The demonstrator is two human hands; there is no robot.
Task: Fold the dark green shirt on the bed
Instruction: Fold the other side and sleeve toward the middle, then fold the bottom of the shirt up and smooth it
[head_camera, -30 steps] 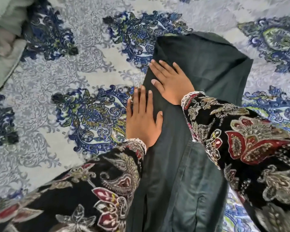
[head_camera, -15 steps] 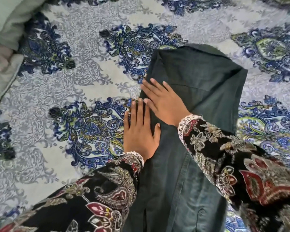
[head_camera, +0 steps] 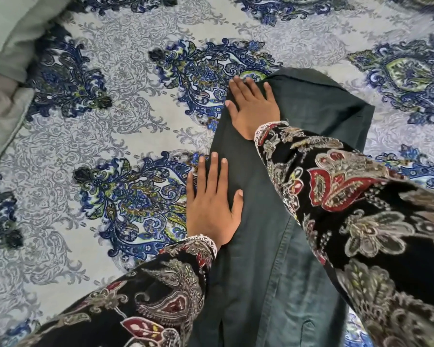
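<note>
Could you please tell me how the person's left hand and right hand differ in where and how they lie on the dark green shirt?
The right hand lies farther up the dark green shirt, fingertips at its far left corner; the left hand lies nearer, midway along the left edge. The right hand's fingers are spread, the left hand's close together. The left hand partly overlaps the blue patterned bedspread. Both lie flat, palms down, gripping nothing.

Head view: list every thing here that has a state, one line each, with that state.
dark green shirt: folded into a long narrow strip, lying flat on the bed.
left hand: open, fingers straight, pressing on the shirt's left edge.
right hand: open, fingers spread, pressing flat near the shirt's far end.
patterned bedsheet: spread flat under the shirt.
pale green blanket: bunched at the left edge.
</note>
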